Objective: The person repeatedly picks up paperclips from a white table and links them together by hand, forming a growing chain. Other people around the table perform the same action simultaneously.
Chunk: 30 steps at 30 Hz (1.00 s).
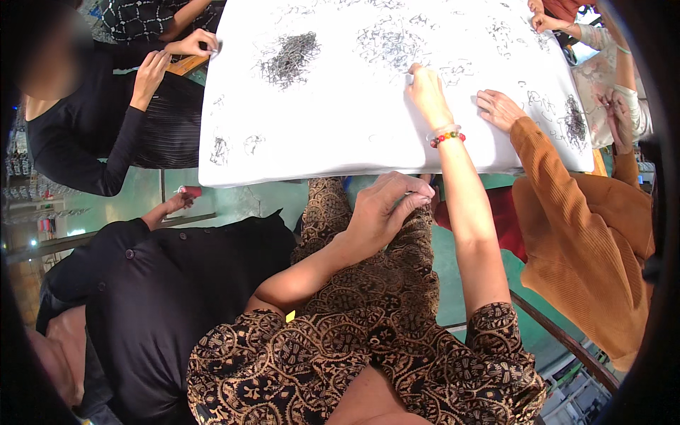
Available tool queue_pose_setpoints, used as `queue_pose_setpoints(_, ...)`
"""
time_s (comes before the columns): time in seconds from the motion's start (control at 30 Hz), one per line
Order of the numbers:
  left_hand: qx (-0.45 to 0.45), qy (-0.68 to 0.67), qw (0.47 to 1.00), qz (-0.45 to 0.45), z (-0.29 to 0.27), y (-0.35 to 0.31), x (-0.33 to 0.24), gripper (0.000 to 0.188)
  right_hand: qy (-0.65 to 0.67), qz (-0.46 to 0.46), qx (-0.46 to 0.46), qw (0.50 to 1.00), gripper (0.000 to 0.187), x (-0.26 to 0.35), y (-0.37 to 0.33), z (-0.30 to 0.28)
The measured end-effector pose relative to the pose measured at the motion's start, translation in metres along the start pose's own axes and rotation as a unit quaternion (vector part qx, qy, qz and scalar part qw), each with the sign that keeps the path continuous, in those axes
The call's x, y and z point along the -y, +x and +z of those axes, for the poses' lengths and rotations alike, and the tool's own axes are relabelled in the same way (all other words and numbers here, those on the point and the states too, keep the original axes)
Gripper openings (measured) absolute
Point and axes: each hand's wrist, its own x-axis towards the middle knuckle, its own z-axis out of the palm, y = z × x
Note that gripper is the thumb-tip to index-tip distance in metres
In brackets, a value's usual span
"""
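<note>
My left hand (388, 209) is held above my lap, just off the near edge of the white table (340, 145). Its thumb and fingertips are pressed together, and anything between them is too small to make out. Stretched out over the tabletop, my right hand (429, 93) has a beaded bracelet (448, 138) at its wrist. Its fingers are drawn together at the near side of a loose spread of small dark thin pieces (388, 44). Whether a piece is in that pinch is hidden. A denser pile of the same dark pieces (290, 60) lies farther left.
Smaller clusters (575, 122) and scattered bits lie on the table's right and near left. A co-worker in a brown corduroy sleeve (552, 166) rests a hand (499, 110) beside mine. Another in black (177, 304) sits close at left, and others work around the far edges.
</note>
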Motion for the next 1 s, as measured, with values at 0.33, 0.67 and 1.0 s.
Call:
queue_pose_setpoints(0.33, -0.028, -0.008, 0.999, -0.012, 0.000, -0.004, 0.025, 0.013, 0.487, 0.099, -0.038, 0.867, 0.032, 0.092, -0.192, -0.132)
queue_pose_setpoints(0.67, -0.030, 0.004, 0.999, 0.046, -0.010, 0.007, 0.020, 0.011, 0.441, 0.020, -0.156, 0.884, 0.031, 0.118, -0.198, -0.113)
queue_pose_setpoints(1.0, -0.139, 0.209, 0.965, -0.080, -0.088, 0.048, 0.084, 0.023, 0.496, 0.027, -0.179, 0.849, 0.028, 0.130, -0.194, -0.119)
